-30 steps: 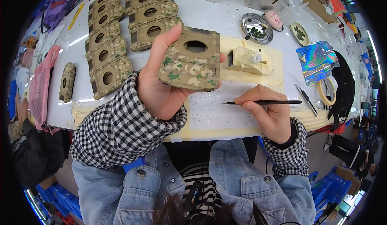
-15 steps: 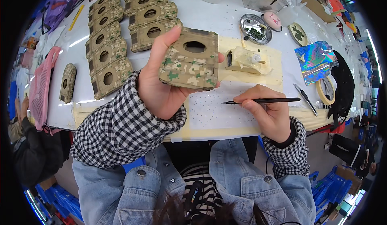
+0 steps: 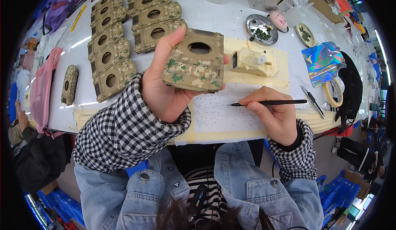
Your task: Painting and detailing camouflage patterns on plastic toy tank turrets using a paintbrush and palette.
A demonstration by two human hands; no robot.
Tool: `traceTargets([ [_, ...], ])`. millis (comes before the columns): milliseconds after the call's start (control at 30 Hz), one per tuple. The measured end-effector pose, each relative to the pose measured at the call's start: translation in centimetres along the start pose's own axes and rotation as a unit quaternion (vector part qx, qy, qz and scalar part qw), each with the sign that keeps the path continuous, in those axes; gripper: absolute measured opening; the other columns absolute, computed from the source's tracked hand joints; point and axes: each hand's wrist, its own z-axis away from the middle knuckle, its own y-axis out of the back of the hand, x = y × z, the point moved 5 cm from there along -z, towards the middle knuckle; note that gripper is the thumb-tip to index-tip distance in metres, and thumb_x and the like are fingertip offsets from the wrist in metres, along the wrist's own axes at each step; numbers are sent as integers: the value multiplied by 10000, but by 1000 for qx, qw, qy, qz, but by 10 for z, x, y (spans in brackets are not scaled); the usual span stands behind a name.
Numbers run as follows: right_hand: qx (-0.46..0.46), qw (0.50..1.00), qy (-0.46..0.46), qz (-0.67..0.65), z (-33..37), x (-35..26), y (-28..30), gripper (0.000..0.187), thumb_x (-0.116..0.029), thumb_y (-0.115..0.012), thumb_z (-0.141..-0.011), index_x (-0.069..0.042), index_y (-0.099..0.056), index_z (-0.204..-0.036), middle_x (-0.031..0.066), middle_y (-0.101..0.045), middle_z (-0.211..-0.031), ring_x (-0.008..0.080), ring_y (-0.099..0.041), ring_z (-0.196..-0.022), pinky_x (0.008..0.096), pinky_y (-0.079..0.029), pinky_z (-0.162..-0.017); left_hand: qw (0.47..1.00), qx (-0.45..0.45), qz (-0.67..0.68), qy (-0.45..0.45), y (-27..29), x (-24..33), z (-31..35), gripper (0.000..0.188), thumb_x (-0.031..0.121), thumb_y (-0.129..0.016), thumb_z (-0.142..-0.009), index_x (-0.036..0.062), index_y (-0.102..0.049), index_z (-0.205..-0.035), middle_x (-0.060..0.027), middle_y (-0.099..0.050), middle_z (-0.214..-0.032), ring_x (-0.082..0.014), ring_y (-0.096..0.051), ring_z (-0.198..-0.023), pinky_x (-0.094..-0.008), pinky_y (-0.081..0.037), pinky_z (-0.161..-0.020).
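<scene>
Raised above the table, a camouflage-painted model tank hull (image 3: 197, 71) with an oval opening in its top is gripped by my left hand (image 3: 163, 85), thumb along its left side. My right hand (image 3: 270, 112) pinches a thin black paintbrush (image 3: 284, 102), its fine tip pointing left. Below the tip lies a white sheet (image 3: 227, 120) dotted with many tiny specks. Just beyond, a small tan block (image 3: 249, 63) carrying a little white cup (image 3: 262, 59) rests on a yellowish taped sheet (image 3: 280, 71).
Two rows of similar hulls (image 3: 109, 80) fill the back left, with another hull (image 3: 69, 84) apart. At right are a round metal dish (image 3: 272, 34) of dark green bits, a small oval dish (image 3: 305, 35), a shiny pouch (image 3: 324, 63), a tape roll (image 3: 335, 92) and a pen (image 3: 313, 102).
My hands, the hull and the paintbrush stay practically where they were. At the far left, another person's hand and arm have shifted slightly.
</scene>
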Motion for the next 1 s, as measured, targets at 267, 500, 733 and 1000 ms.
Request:
traceTargets([
  [267, 0, 1000, -3, 2, 0, 1, 0, 101, -52, -607, -823, 24, -643, -879, 105, -620, -784, 175, -580, -719, 269, -452, -653, 1000, -4, -8, 1, -2, 0, 0, 515, 429, -391, -911, -22, -469, -1147, -179, -583, -1056, -257, -600, -978, -400, -558, -743],
  [500, 5, 1000, -7, -10, 1, 3, -1, 100, -53, -604, -826, 21, -643, -879, 97, -616, -779, 170, -577, -717, 264, -451, -652, 1000, -23, -6, 3, -2, 0, 0, 528, 435, -377, -912, -26, -472, -1151, -198, -590, -1045, -255, -608, -963, -391, -556, -751],
  [733, 2, 1000, -8, -9, 1, 2, -1, 101, -55, -600, -829, 21, -642, -880, 97, -619, -786, 171, -578, -723, 265, -453, -657, 1000, -19, -7, 1, -2, 0, 0, 532, 435, -377, -911, -30, -475, -1150, -200, -592, -1041, -254, -610, -959, -387, -556, -750],
  [1000, 6, 1000, -10, -17, 1, 4, -1, 101, -57, -597, -832, 21, -642, -878, 100, -621, -791, 173, -580, -728, 268, -453, -659, 1000, -12, -5, -1, -2, 0, 1, 537, 437, -388, -907, -36, -474, -1147, -190, -585, -1053, -255, -604, -974, -393, -558, -745],
])
